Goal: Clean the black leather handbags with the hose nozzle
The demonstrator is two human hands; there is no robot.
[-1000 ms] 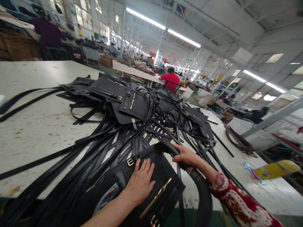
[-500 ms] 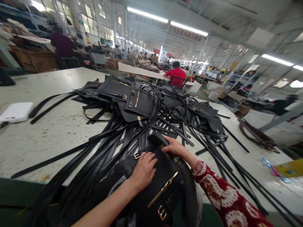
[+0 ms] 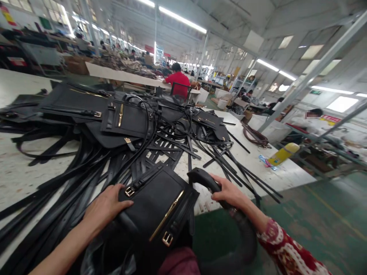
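A black leather bag [image 3: 155, 198] with a gold zipper and gold buckles rests at the near table edge, in front of my body. My left hand [image 3: 110, 204] grips its left edge beside the upper buckle, thumb on top and some fingertips hidden. To the right of the bag, my right hand [image 3: 228, 191] is wrapped round a curved black hose nozzle [image 3: 202, 177]. The nozzle's tip points left, just above the bag's right corner and apart from my left hand. From it a thick black hose [image 3: 246, 233] curves down below the table edge.
More black bags [image 3: 129, 118] with long straps are heaped across the table [image 3: 295, 175]. Loose straps [image 3: 71, 191] spread to the left. A yellow bottle [image 3: 283, 152] and a coiled brown strap [image 3: 255, 135] lie at the right. A person in red [image 3: 179, 82] sits beyond.
My view has turned right. My left hand went from lying on the bag to gripping its left edge. My right hand moved the nozzle from over the bag to its right side.
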